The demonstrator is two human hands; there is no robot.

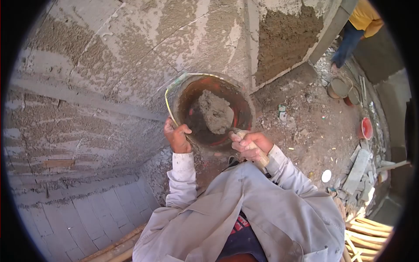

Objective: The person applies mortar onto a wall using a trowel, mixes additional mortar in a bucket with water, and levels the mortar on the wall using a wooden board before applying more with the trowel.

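Rubble-strewn ground (301, 124), mortar-streaked wall (144, 39) alongside. Grey mortar lump (213, 109) sits within the bucket (245, 102) before me. My right hand (253, 144) clenches a wooden handle (262, 158) at the near rim; my left hand (178, 137) grasps the bucket's left edge. Farther right: red pail (366, 129), person in yellow (366, 19).

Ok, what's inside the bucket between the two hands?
Within the bucket shows a grey, mortar-like lump, with reddish streaks on the inner wall. Whatever lies directly beneath the lump is covered.
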